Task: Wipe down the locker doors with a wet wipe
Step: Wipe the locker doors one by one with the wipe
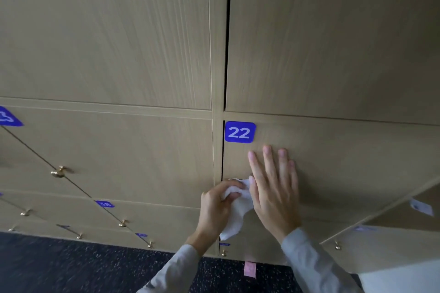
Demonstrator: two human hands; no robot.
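Reaching up from the bottom edge, two grey sleeves (316, 266) lead to the hands, both raised against the wooden locker fronts. The left hand (217, 207) has its fingers curled round a white wet wipe (238, 211), pinching the upper part of it at the left edge of the door; its knuckles face the camera and the wrist bends upward. The right hand (273, 188) lies flat on locker door 22 (357, 162), fingers straight, slightly spread and pointing up, palm pressed to the wood, gripping nothing.

The wipe hangs between the two hands, its long axis running roughly vertical: the bunched top sits in the left fingers and a loose tail drops down to a ragged end just above the lower door. The right hand's thumb side covers the wipe's right edge, so its full shape cannot be made out.

Just above the right fingertips sits the blue number plate "22" (240, 132). Further left, brass knobs (58, 172) and smaller blue plates are blurred; one reads roughly "38" (104, 204), the others are illegible or cut off by the frame. A dark speckled floor (71, 266) runs below the lockers, with a pink tag (250, 269) on it whose marking is unreadable.
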